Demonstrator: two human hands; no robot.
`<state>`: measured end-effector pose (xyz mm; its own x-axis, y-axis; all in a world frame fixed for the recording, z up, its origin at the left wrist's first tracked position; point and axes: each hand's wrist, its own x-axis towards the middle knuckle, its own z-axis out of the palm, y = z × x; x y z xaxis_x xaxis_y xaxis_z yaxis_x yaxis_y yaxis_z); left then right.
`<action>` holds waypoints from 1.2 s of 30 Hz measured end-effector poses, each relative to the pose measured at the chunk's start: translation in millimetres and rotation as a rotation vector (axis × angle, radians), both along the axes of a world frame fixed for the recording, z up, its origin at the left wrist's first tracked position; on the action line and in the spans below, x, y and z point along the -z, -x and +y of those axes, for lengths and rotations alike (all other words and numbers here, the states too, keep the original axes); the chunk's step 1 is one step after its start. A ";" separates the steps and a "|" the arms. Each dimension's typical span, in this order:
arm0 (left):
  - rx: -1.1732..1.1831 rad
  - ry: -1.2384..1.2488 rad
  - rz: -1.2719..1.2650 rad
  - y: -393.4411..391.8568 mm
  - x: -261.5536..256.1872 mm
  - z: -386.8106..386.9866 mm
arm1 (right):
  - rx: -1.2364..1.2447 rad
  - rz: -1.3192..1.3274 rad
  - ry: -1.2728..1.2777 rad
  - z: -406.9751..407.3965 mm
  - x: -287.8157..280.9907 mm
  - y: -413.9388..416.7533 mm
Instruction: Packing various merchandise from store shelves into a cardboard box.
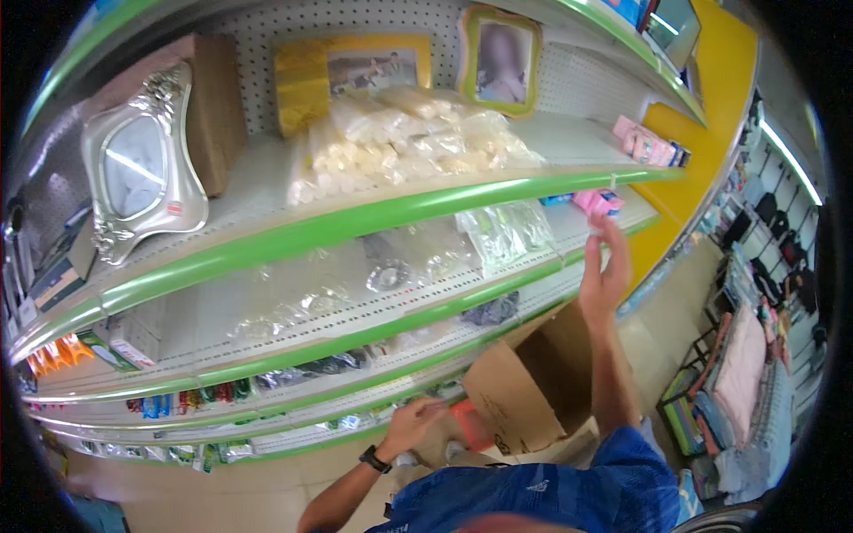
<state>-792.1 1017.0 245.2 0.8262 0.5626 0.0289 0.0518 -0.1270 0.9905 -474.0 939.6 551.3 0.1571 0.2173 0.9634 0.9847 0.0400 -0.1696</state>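
Observation:
My right hand (605, 273) is raised at the right end of the second shelf, its fingertips at a small pink packet (598, 202); whether they touch it I cannot tell. A blue packet (556, 199) lies just left of that one. Lower down, my left hand (416, 423), with a dark watch on the wrist, hangs before the lower shelves with nothing seen in it. An open cardboard box (516, 400) stands between my two arms, below the right hand. Clear plastic bags of pale pieces (413, 143) are heaped on the upper shelf.
Green-edged shelves (320, 230) curve across the view. A silver picture frame (143, 166) stands at the left, a yellow one (300, 80) and a green-edged one (500, 63) behind the bags. Pink boxes (646, 143) sit at the upper shelf's right end. Folded textiles (740, 393) fill a rack at right.

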 end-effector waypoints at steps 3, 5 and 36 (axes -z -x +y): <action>0.066 0.202 0.124 12.4 29.6 -12.2 | 0.148 0.328 0.307 -62.2 109.3 -49.5; 0.093 0.371 0.285 27.9 51.0 -19.2 | 0.197 0.496 0.537 -106.7 182.9 -61.8; 0.251 -0.433 1.150 237.8 237.0 -353.4 | 0.396 0.351 1.236 -323.0 413.3 -36.2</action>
